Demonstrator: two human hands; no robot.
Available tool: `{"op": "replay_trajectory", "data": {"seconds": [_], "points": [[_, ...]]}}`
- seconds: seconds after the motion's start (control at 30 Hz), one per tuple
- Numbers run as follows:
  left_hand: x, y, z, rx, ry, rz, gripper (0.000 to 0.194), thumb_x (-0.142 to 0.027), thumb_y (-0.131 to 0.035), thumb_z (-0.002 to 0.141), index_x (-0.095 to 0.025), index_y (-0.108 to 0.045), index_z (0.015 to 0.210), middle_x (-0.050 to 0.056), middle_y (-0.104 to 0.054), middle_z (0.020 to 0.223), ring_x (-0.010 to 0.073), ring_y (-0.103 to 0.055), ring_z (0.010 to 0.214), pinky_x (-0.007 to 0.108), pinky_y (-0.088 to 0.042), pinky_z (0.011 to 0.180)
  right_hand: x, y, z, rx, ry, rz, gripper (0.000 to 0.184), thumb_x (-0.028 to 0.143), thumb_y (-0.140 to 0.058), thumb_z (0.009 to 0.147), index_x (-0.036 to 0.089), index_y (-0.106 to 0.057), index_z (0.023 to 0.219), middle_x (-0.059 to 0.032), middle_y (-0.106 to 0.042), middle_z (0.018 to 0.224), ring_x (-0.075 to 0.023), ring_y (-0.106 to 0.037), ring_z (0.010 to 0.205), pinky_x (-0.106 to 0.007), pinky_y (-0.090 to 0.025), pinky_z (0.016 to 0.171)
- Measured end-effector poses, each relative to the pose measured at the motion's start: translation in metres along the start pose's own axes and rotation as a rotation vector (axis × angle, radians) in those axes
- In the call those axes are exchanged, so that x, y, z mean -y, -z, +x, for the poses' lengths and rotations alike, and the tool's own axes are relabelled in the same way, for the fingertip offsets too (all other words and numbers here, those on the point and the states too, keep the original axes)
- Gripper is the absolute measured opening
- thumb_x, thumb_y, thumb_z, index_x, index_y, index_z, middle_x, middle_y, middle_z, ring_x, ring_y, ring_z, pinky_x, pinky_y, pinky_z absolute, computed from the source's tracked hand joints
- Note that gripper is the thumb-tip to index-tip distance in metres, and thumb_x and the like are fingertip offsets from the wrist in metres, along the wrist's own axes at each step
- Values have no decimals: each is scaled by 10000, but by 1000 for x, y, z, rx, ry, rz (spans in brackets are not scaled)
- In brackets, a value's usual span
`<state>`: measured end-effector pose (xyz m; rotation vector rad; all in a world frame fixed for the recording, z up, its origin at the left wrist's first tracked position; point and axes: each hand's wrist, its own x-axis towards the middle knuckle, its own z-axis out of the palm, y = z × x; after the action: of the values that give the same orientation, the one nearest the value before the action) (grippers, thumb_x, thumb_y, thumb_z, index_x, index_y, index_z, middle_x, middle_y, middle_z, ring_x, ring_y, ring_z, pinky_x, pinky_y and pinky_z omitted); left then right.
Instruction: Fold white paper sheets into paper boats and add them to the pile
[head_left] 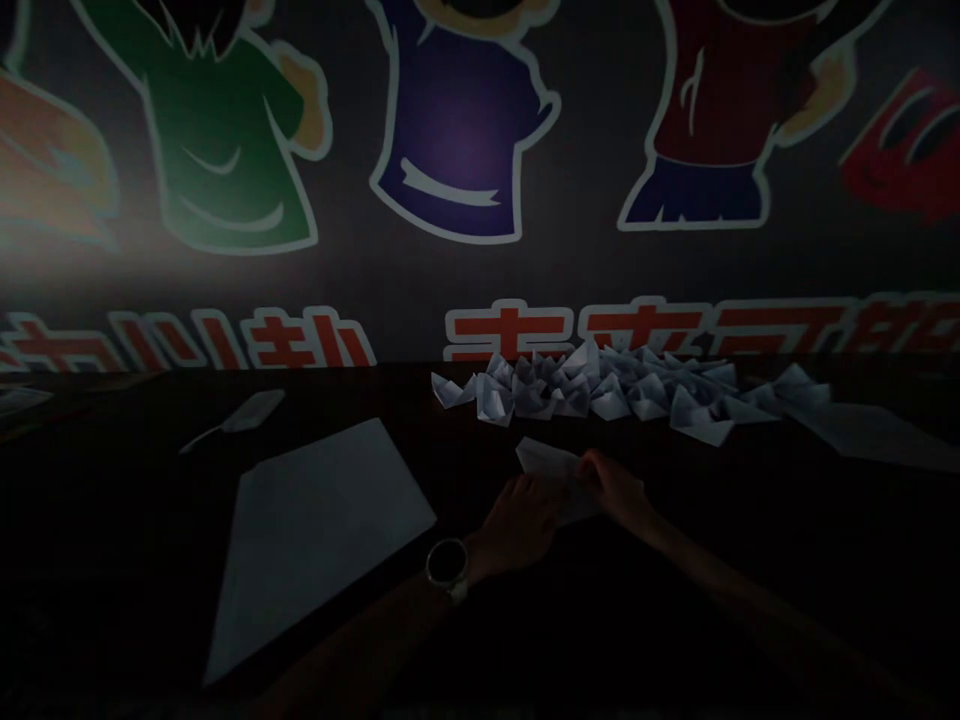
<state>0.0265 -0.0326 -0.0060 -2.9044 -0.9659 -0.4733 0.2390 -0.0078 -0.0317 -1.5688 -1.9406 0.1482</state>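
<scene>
Wearing a round watch (447, 562), your left hand (525, 520) lies against the creased white paper (549, 459), though dimness hides whether it grips; your right hand (616, 490) pinches its right end. Smooth, flat sheets (322, 540) lie leftward. Just beyond, pointed paper boats (570, 385) crowd before the cartoon-printed wall (345, 270).

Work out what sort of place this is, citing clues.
Possibly a classroom or activity room, though it is dim: cartoon figures and large red characters decorate the wall, and many folded papers crowd together on a dark table.
</scene>
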Motion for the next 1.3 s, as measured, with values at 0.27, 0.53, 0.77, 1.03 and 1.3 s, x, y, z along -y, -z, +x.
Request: {"op": "replay_trajectory", "data": {"seconds": [0.27, 0.53, 0.77, 1.03, 1.3], "points": [[4, -2, -1, -5, -58, 9, 442, -238, -340, 884, -205, -322, 1324, 40, -447, 1325, 232, -400, 1133, 407, -318, 955, 2, 1, 1, 21, -10, 8, 100, 214, -416, 799, 204, -511, 830, -26, -617, 811, -179, -596, 788, -282, -423, 712], [3, 1, 3, -10, -133, -13, 403, -204, -354, 874, -188, -396, 1274, 56, -489, 1289, 177, -404, 1194, 352, -286, 1016, -2, -2, 2, 2, -23, -11, 104, 256, -426, 806, 203, -515, 822, -36, -624, 816, -184, -599, 786, -292, -427, 720], [2, -2, 3, -13, -121, -14, 394, -213, -356, 876, -161, -413, 1262, 73, -486, 1300, 177, -385, 1232, 345, -277, 1045, -7, -5, 4, 2, -23, -11, 103, 286, -439, 814, 213, -511, 814, -27, -623, 805, -184, -603, 771, -287, -431, 702], [8, -9, 6, 62, -109, -102, 422, -209, -327, 890, -161, -365, 1307, 68, -437, 1349, 177, -325, 1278, 351, -282, 1052, -3, -4, 3, -16, 7, -36, 86, 274, -444, 815, 212, -503, 815, -25, -617, 814, -181, -594, 781, -289, -430, 713], [7, -9, 6, 46, -132, -116, 427, -199, -318, 893, -165, -345, 1318, 67, -416, 1364, 178, -329, 1276, 344, -278, 1056, 0, 0, 4, -22, 25, -88, 104, 238, -429, 834, 193, -523, 829, -37, -623, 806, -182, -598, 772, -286, -442, 683]]}}
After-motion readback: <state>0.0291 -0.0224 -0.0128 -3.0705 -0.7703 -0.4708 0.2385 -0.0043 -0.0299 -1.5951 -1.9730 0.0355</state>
